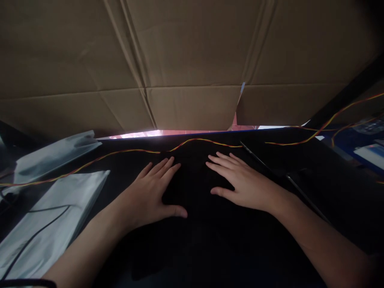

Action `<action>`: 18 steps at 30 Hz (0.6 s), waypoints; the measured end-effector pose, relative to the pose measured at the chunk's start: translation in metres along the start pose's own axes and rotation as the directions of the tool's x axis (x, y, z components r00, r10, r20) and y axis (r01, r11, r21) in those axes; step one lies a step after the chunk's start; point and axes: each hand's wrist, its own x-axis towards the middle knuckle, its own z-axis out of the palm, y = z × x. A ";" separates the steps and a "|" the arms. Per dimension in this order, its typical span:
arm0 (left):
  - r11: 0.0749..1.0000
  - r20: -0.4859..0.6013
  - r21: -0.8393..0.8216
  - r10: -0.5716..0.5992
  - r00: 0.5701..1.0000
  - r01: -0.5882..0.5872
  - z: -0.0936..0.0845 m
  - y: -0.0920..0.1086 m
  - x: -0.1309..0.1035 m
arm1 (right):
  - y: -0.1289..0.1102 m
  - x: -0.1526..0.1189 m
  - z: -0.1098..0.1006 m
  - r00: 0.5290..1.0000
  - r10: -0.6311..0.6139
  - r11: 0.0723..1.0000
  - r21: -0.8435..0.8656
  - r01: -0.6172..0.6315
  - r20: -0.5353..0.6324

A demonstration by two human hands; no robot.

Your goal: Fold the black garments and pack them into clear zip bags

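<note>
Through the head view I see the left hand (pixel 153 188) and the right hand (pixel 244 182) both empty, fingers splayed and palms down on the dark surface (pixel 192 248), just nearside of a thin, twisted yellow-and-red wire (pixel 196 139) that runs in a loose wave. Beyond that wire I have brown cardboard (pixel 192 56), ridged by straight creases; nearside of its left stretch lies a flat, whitish, wrinkled packet (pixel 57 208), and just past that stretch a crumpled, translucent wrapper (pixel 60 154).
</note>
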 end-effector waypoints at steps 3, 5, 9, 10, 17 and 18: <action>0.998 0.101 -0.023 -0.047 0.994 0.050 -0.002 -0.006 -0.005 | 0.006 -0.004 0.002 0.996 0.006 1.000 0.019 -0.008 0.091; 0.997 0.156 -0.023 -0.073 0.985 0.077 -0.004 -0.011 -0.009 | 0.008 -0.006 0.003 0.991 0.017 1.000 0.023 -0.020 0.134; 0.998 0.186 -0.005 -0.056 0.981 0.058 -0.006 -0.017 -0.012 | -0.002 -0.002 0.007 0.992 -0.065 0.998 -0.010 0.066 0.106; 0.999 0.153 0.003 -0.033 0.988 0.033 -0.007 -0.016 -0.011 | -0.008 0.000 0.007 0.992 -0.108 0.994 -0.025 0.110 0.065; 0.980 -0.145 -0.004 0.197 0.970 -0.200 -0.008 0.005 0.005 | -0.028 0.005 0.013 0.977 -0.208 0.978 0.034 0.207 0.042; 0.976 -0.114 -0.029 0.211 0.971 -0.216 -0.007 0.006 0.005 | -0.027 0.004 0.014 0.976 -0.204 0.979 0.040 0.201 0.070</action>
